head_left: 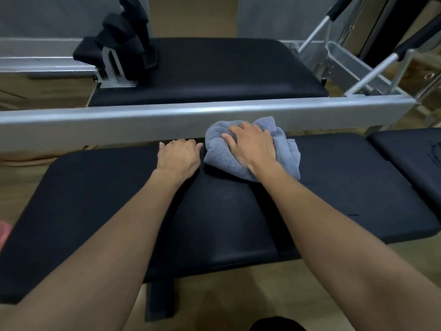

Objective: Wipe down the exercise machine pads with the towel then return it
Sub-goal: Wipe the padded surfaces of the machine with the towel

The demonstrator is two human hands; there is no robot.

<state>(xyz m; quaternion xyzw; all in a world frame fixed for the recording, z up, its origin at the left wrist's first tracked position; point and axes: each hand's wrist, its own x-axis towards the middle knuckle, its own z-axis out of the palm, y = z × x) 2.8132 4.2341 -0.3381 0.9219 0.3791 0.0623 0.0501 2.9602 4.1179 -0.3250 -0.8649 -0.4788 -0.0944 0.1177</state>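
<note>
**Right hand presses towel on near pad, left hand holds pad's far edge**

Grey-blue towel (219,156) is bunched up, lying on the far edge of the near pad (214,211), centre of frame, just right of middle. Its upper folds overlap the silver frame rail (119,120) behind it.

Right hand (253,146) lies palm down on top of the towel. Fingers are spread and only slightly bent, pressing on the cloth, not closed round it. Thumb points to frame left.

Left hand (179,156) sits just left of the towel, near it; contact between them is unclear. It is palm down on the same pad, with fingers bent over the pad's far edge, holding it. Fingertips are hidden behind the edge.

Both forearms come in bare from the bottom corners of the frame.

The near pad is black and wide, filling the middle and lower frame. A second black pad (410,149) butts against it at right, cut off by the frame edge.

Beyond the rail, in the upper middle, is another black pad (214,72) inside the machine frame. Black padded blocks (126,37) on a metal bracket stand on its left end.

In the upper right, silver bars (372,68) with black grips slant upward.

Wood-look floor (214,295) shows below the near pad. A blurred pink object (3,231) sits at the left edge; can't tell what it is.
</note>
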